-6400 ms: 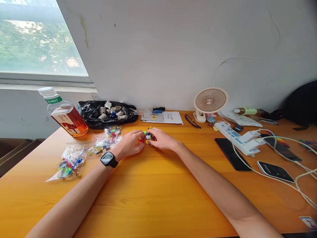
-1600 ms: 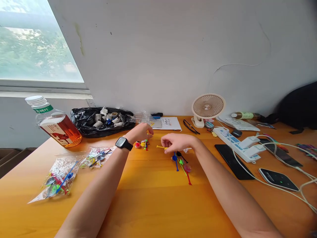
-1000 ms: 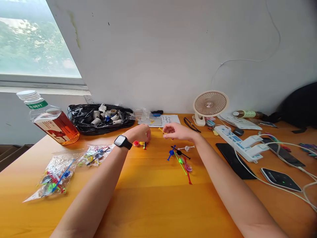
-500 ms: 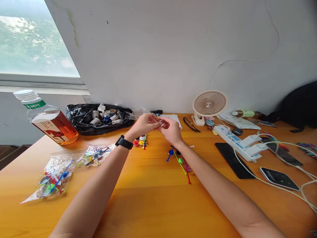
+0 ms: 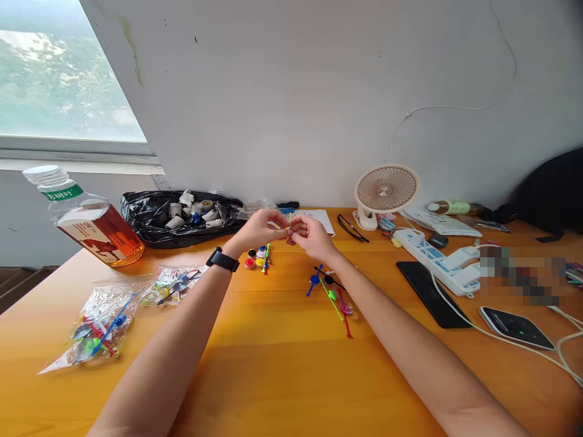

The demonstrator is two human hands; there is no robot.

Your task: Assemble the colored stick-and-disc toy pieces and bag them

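My left hand (image 5: pixel 260 230), a black watch (image 5: pixel 223 260) on its wrist, meets my right hand (image 5: pixel 315 238) above the middle of the table. Both are closed in a pinch on a thin yellow plastic stick (image 5: pixel 290 216), whose upper end shows between the fingertips; its lower part is hidden. Below the left hand lie small red (image 5: pixel 250 263) and yellow discs (image 5: pixel 259 262) beside short coloured sticks (image 5: pixel 266 261). Under my right forearm are a blue arrow-shaped spinner (image 5: pixel 314 280), a green stick (image 5: pixel 334 303), a red stick (image 5: pixel 347 325) and a pink clear disc (image 5: pixel 346 307).
Clear bags (image 5: pixel 98 328) of similar parts lie at left, near a large tea bottle (image 5: pixel 102 230). A black bag (image 5: pixel 146 227) of cardboard tubes stands behind. Toward the right are a fan (image 5: pixel 387 189), glasses (image 5: pixel 351 227), a power strip (image 5: pixel 435 261), cables and a black slab (image 5: pixel 432 294).
The hands stay together and shift their grip slightly; the yellow stick shows more upright between the fingers. My right forearm has moved a little, uncovering more of the dark spinner beneath it.
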